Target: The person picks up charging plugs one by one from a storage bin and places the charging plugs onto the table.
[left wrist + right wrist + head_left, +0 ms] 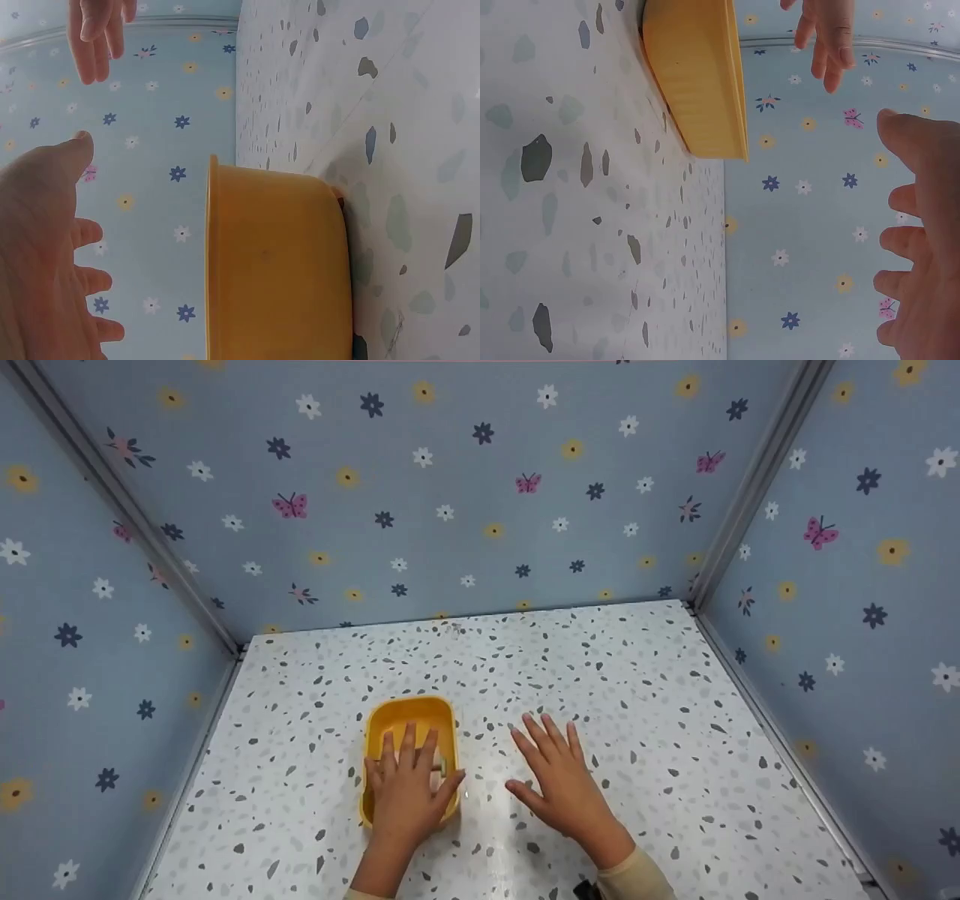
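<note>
A yellow plastic bin with rounded corners stands on the speckled white tabletop, left of centre. Above it my left hand is spread, its fingers straight; the left wrist view shows a gap between this hand and the rim. Small pale items lie inside the bin, mostly covered by the hand, so their kind cannot be made out. To the right of the bin, my right hand hovers over the tabletop with fingers apart, holding nothing. In the right wrist view the bin's yellow side shows beyond that hand.
Blue panels with flowers and butterflies enclose the back and both sides of the speckled tabletop. Grey metal rails run along the corners. A small black object shows beside the right sleeve.
</note>
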`<state>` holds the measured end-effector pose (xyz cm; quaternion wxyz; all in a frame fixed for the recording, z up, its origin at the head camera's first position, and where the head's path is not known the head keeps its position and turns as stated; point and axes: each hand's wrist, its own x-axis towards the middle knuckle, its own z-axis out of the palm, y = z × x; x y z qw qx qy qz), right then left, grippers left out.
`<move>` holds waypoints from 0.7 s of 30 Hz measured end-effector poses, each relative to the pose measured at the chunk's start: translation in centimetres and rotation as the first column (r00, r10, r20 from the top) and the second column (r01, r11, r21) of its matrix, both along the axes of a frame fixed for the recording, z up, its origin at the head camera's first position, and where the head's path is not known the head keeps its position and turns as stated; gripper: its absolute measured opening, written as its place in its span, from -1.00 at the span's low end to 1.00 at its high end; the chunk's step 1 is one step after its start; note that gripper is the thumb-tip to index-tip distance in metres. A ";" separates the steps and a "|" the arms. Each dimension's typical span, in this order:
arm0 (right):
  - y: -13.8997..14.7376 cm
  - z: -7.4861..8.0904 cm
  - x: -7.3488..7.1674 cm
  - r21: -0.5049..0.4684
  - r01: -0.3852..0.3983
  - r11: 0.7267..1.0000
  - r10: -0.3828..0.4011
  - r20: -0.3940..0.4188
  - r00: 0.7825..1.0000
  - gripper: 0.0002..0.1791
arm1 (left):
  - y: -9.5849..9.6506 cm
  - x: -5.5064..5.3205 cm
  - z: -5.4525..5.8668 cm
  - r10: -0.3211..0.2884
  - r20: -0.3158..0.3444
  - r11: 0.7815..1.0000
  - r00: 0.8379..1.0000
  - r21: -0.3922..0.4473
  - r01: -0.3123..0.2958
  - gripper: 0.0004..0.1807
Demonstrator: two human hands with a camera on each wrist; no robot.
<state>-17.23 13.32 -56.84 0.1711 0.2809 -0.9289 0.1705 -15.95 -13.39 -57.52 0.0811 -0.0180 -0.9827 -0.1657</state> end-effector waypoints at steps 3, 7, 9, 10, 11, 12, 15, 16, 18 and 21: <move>-0.2 0.1 -0.3 0.012 -0.011 1.000 0.011 -0.004 1.000 -0.16 | -0.4 -0.3 -0.2 0.030 0.005 0.999 1.000 0.035 -0.030 -0.07; -0.4 -0.1 -0.4 0.019 -0.013 1.000 0.013 0.001 1.000 -0.16 | -0.9 -0.8 -0.4 0.074 0.030 0.993 0.997 0.090 -0.076 -0.07; -0.6 -0.2 -0.5 0.024 -0.017 1.000 0.017 0.005 1.000 -0.16 | -1.3 -1.0 -0.6 0.098 0.052 0.987 0.994 0.122 -0.104 -0.07; -0.7 -0.3 -0.6 0.028 -0.021 0.999 0.021 0.009 1.000 -0.16 | -1.5 -1.1 -0.7 0.114 0.062 0.983 0.992 0.135 -0.122 -0.06; -0.9 -0.3 -0.6 0.035 -0.024 0.999 0.023 0.015 1.000 -0.16 | -1.7 -1.2 -0.8 0.128 0.075 0.979 0.989 0.151 -0.138 -0.04; -1.0 -0.4 -0.7 0.038 -0.028 0.999 0.027 0.021 0.999 -0.15 | -1.9 -1.3 -0.8 0.141 0.085 0.974 0.986 0.166 -0.154 -0.02; -1.4 -0.3 -1.0 0.050 -0.040 0.998 0.037 0.047 0.998 -0.15 | -2.7 -1.7 -1.0 0.178 0.107 0.959 0.978 0.203 -0.197 0.07; -1.6 -0.3 -1.1 0.046 -0.045 0.998 0.043 0.055 0.998 -0.15 | -2.9 -1.8 -1.0 0.192 0.121 0.953 0.974 0.216 -0.215 0.11; -1.9 -0.2 -1.4 0.045 -0.059 0.997 0.056 0.058 0.997 -0.15 | -3.4 -2.0 -1.1 0.218 0.134 0.938 0.967 0.244 -0.245 0.16; -2.4 -0.1 -1.8 0.050 -0.087 0.995 0.084 0.047 0.995 -0.17 | -4.1 -2.4 -1.3 0.257 0.147 0.919 0.955 0.268 -0.289 0.15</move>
